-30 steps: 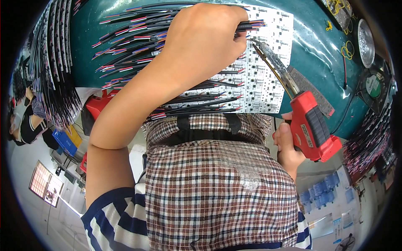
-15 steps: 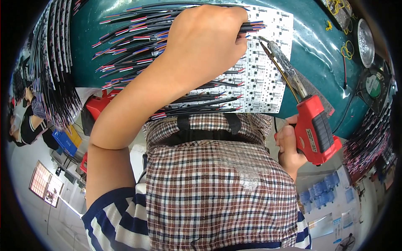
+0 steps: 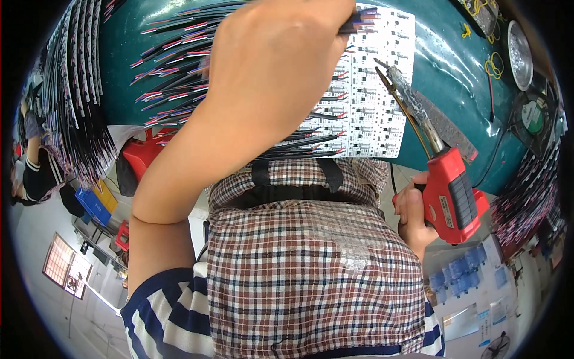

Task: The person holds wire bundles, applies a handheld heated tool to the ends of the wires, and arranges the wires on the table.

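Observation:
My left hand (image 3: 281, 57) is closed round a few black cables (image 3: 357, 21) whose coloured wire ends stick out past the fingers. It is over the upper part of a white circuit board sheet (image 3: 373, 116) covered in small components. Rows of black cables with red, white and blue stripped ends (image 3: 179, 93) lie leftward from the sheet, partly hidden by my left arm. In my right hand (image 3: 414, 215) is a red soldering gun (image 3: 447, 194), its fingers wrapped round the handle. The gun's metal tip points up and left over the sheet, with a thin brass-coloured tube alongside.
Thick cable bundles hang at the left edge (image 3: 75, 78) and lie at the right (image 3: 526, 197). On the green tabletop (image 3: 442, 54) are a flat grey bar (image 3: 451, 128), a round metal dish (image 3: 520, 57), a small fan (image 3: 532, 119) and yellow wire (image 3: 494, 66). Another person works far left.
My left hand has risen and shifted slightly away, with the cables still in it. The soldering gun has dropped a little, and its tip has moved slightly right and nearer me.

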